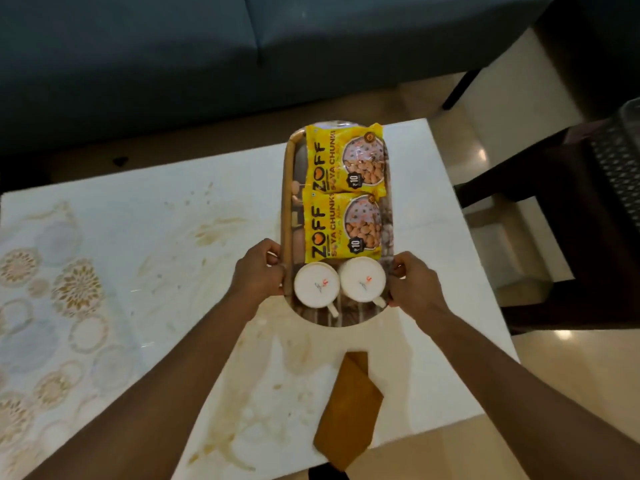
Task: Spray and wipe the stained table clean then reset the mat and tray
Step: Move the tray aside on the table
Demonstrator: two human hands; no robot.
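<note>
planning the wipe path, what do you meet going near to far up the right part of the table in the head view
Brown cloth → two white cups in the tray, held by left hand and right hand → near yellow packet → far yellow packet.

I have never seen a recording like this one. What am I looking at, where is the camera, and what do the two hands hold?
There is no machine here. A person wears a camera on the head, so the single picture looks down along both arms. The left hand and the right hand each grip one side of an oval tray. On the tray lie two yellow snack packets and two white cups. The tray is over a white table marked with brownish stains. A patterned mat lies at the left, and a brown cloth at the near edge. A dark sofa stands behind.
</note>
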